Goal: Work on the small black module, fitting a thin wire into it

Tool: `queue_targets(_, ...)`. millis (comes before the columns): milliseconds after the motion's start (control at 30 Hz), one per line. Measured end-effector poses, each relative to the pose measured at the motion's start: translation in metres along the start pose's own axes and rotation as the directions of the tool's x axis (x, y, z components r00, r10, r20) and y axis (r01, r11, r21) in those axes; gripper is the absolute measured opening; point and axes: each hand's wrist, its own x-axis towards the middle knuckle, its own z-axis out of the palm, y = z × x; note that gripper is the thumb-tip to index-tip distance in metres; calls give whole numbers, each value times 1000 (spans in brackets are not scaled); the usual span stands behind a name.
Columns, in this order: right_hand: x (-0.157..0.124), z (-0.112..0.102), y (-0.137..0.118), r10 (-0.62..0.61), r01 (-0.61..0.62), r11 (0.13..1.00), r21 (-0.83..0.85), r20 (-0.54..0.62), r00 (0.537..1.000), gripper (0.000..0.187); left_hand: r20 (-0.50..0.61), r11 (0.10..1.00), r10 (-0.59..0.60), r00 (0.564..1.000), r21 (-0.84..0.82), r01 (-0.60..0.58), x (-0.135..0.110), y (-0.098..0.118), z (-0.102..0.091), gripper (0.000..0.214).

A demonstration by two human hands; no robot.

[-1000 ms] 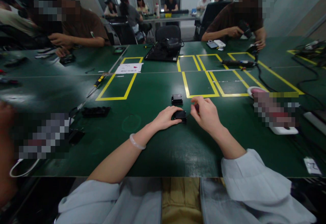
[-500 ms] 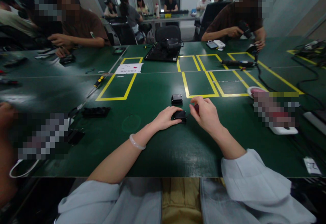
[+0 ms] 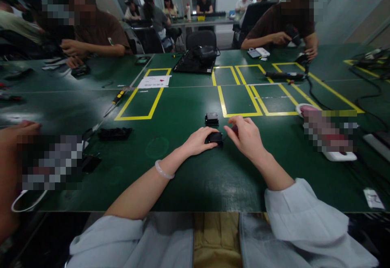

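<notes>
My left hand [image 3: 198, 140] rests on the green table [image 3: 189, 178], its fingers closed round a small black box-shaped part [image 3: 216, 138]. My right hand [image 3: 246, 136] hovers just right of that part, fingers pinched on a small dark reddish thing [image 3: 235, 129] that I cannot name. A second small black part [image 3: 211, 118] sits a little farther back, untouched.
Yellow tape rectangles [image 3: 239, 101] mark the table. A screwdriver [image 3: 115, 101] and a black tray [image 3: 115, 133] lie at left, a white paper [image 3: 154, 81] and a black case [image 3: 196, 61] farther back. Other people sit round the table; another person's hand [image 3: 18, 132] is at far left.
My right hand has shifted slightly left toward the black part. The other person's hand at far left has risen into view. My left hand has stayed put.
</notes>
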Motion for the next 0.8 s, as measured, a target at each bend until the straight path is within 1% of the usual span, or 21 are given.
queue_targets(200,-1,2,0,-3,2,1000,-4,-6,1000,10,4,1000,-18,1000,-3,18,0,2,-1,41)
queue_targets(333,-1,2,0,4,-4,1000,6,0,1000,12,-4,1000,-5,1000,-4,5,0,2,-1,40)
queue_targets(533,1,-1,-2,1,-1,1000,-11,0,1000,10,-6,1000,0,1000,4,0,0,0,0,41)
queue_targets(667,0,-1,-2,0,0,1000,-12,-11,1000,13,-4,1000,-1,1000,5,1,1,0,1,42)
queue_targets(800,1,0,-2,15,-15,1000,-3,-6,1000,9,4,1000,-5,1000,0,5,1,1,0,41)
